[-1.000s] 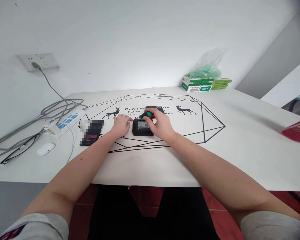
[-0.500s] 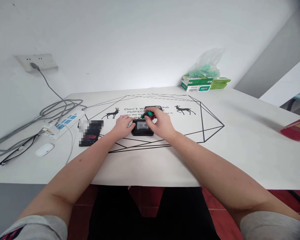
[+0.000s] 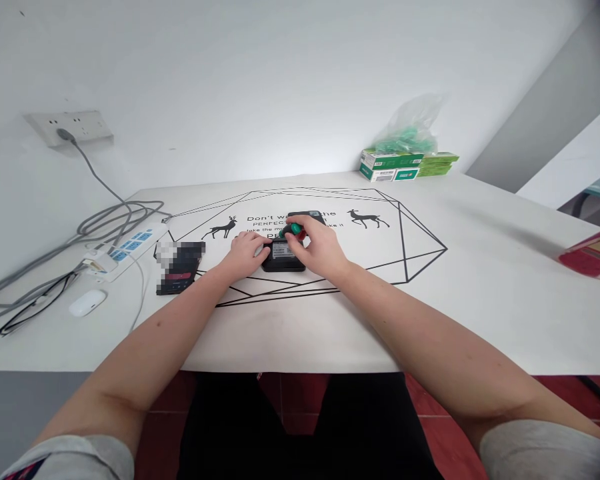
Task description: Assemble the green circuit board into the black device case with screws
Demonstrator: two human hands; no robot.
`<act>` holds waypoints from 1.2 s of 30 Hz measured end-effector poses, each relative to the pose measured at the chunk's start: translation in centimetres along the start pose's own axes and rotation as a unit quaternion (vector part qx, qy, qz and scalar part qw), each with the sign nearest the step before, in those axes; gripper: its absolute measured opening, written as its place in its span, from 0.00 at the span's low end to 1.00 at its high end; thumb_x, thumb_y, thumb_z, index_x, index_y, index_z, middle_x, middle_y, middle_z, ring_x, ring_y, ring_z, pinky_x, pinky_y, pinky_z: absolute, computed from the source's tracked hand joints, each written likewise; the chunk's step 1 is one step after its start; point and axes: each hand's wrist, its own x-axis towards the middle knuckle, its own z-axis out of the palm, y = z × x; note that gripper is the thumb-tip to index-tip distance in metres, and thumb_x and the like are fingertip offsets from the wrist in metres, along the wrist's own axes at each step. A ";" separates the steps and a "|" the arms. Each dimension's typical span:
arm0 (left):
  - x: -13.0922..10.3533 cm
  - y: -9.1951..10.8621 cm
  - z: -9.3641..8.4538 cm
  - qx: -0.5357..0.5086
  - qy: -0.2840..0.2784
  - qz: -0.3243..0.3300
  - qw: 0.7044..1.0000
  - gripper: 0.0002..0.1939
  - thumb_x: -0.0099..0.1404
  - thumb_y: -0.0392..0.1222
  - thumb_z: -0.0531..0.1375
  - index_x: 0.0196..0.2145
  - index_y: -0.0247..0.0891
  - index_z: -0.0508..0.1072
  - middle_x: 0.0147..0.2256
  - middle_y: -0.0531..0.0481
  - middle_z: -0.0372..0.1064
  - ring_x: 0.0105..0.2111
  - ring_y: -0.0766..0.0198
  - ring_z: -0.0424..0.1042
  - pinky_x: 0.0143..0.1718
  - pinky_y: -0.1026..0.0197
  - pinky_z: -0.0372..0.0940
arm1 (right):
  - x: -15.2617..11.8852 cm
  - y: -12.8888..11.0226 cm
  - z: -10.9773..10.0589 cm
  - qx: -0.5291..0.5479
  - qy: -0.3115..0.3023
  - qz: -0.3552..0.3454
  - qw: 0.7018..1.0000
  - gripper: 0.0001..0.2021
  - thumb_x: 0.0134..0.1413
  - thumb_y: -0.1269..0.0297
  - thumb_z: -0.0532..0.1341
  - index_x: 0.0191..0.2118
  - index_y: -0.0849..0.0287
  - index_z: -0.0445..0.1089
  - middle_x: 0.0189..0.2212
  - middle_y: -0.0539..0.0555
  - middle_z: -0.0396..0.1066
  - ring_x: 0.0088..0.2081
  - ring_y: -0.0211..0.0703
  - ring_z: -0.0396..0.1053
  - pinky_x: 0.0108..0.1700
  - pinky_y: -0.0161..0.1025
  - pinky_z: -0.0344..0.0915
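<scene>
A small black device with a pale printed label lies flat on the white mat. My left hand grips its left side, thumb and fingers at the edge. Over its far right part, my right hand is closed around a screwdriver with a green and black handle and a bit of red. The screwdriver's tip is hidden behind the fingers and handle. Just beyond my right hand lies another dark flat item, partly covered by the fingers.
To the left are a phone, a power strip with coiled grey cable, glasses and a white earbud case. Green and white boxes carry a plastic bag by the wall. A red package stands at the right edge.
My right hand and the screwdriver have turned slightly, with the handle leaning a little more to the left. My left hand keeps its hold on the device; the view has shifted slightly.
</scene>
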 end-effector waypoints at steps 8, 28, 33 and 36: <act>-0.2 0.4 -0.2 0.004 -0.004 0.003 1.000 0.17 0.77 0.47 0.55 0.57 0.44 0.78 0.57 0.43 0.76 0.63 0.45 0.66 0.66 0.38 0.61 | 0.0 -0.2 0.0 0.008 0.013 0.005 1.000 0.12 0.69 0.59 0.61 0.53 0.54 0.72 0.45 0.58 0.82 0.37 0.46 0.79 0.47 0.47 0.79; -0.4 1.1 -1.1 -0.019 0.028 0.034 0.999 0.12 0.76 0.43 0.56 0.52 0.45 0.77 0.53 0.43 0.74 0.58 0.48 0.68 0.64 0.44 0.64 | 0.1 0.1 0.3 0.012 0.019 0.035 0.999 0.11 0.68 0.58 0.62 0.52 0.54 0.71 0.41 0.55 0.81 0.33 0.45 0.77 0.43 0.45 0.77; -0.6 1.0 -0.7 0.007 0.000 0.053 0.999 0.18 0.78 0.49 0.57 0.59 0.48 0.79 0.59 0.42 0.70 0.62 0.44 0.65 0.68 0.37 0.60 | 0.1 0.2 0.4 0.009 0.021 0.040 0.999 0.11 0.68 0.58 0.62 0.52 0.53 0.71 0.42 0.55 0.81 0.33 0.44 0.77 0.43 0.44 0.77; -0.6 0.6 -0.2 0.030 -0.030 0.040 0.998 0.22 0.79 0.53 0.56 0.65 0.49 0.77 0.64 0.40 0.66 0.65 0.41 0.61 0.69 0.31 0.55 | 0.1 0.3 0.5 0.014 0.025 0.035 0.999 0.11 0.67 0.59 0.62 0.52 0.54 0.71 0.41 0.55 0.82 0.33 0.43 0.77 0.43 0.44 0.77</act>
